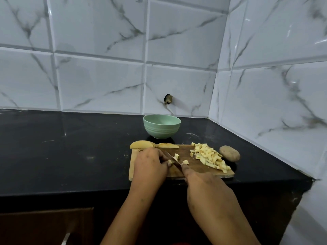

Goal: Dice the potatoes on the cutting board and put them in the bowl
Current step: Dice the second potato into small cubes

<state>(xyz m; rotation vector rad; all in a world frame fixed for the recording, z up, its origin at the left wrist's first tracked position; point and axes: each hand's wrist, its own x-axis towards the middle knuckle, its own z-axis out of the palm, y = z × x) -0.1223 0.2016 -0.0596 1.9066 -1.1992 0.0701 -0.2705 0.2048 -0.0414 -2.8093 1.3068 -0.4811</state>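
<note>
A wooden cutting board (198, 169) lies on the black counter. My left hand (150, 165) presses down on a small potato piece (170, 161) at the board's left half. My right hand (203, 184) grips a knife (172, 160) whose blade slants across the board beside the left fingers. A few fresh dice (185, 162) lie by the blade. A heap of diced potato (210, 155) covers the board's right side. Two potato wedges (141, 144) rest at the board's far left edge. The green bowl (161, 126) stands behind the board; I see nothing in it.
A whole unpeeled potato (229, 153) sits on the counter just right of the board. White marble-pattern tiled walls close in behind and on the right. A dark wall fitting (168, 99) sticks out above the bowl. The counter's front edge (70, 191) runs below my hands.
</note>
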